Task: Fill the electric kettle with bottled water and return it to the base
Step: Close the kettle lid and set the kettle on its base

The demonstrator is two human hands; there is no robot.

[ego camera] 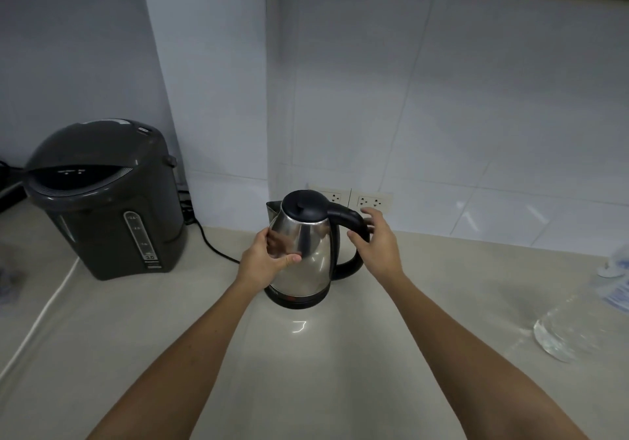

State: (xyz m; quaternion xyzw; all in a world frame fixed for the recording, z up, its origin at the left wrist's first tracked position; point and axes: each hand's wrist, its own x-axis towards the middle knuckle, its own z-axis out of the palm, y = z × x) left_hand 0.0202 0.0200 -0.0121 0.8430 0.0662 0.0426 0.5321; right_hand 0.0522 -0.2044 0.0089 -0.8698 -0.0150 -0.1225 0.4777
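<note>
A steel electric kettle (311, 262) with a black lid and black handle stands on its black base (296, 301) near the wall, lid shut. My left hand (269, 257) rests against the kettle's left side, thumb across the steel. My right hand (377, 240) is at the black handle with fingers spread, thumb touching it, not closed around it. A clear plastic water bottle (575, 324) lies at the right edge of the counter, partly cut off by the frame.
A dark grey hot-water dispenser (105, 201) stands at the left, its black cord (214, 247) trailing toward the kettle. Two wall sockets (354, 198) sit behind the kettle. The beige counter (306, 371) runs toward me; a white cord (37, 320) runs along its left edge.
</note>
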